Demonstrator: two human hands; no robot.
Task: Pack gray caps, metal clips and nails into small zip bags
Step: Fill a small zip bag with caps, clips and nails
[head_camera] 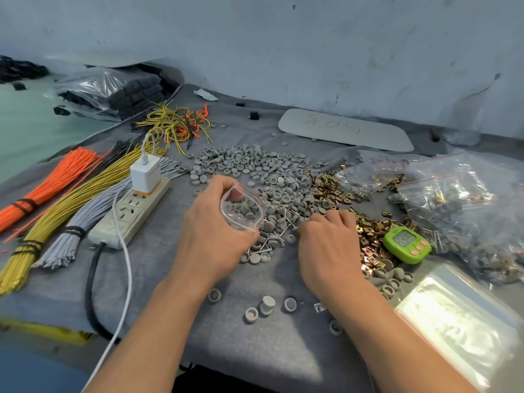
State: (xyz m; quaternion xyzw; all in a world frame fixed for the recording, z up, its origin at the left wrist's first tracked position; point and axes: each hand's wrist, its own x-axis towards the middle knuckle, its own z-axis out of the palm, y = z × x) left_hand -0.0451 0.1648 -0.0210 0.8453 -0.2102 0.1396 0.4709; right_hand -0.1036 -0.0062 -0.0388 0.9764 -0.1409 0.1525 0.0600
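On gray-covered bench, gray caps are heaped at centre, metal clips just right of them, nails scattered at pile's near edge. At left, power strip & tied wire bundles are laid; at right, green timer, filled zip bags.

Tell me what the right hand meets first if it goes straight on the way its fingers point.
The right hand points away and left, low over the cloth. First in line are the loose nails at its fingertips, maybe already touched; the gray caps lie just beyond.
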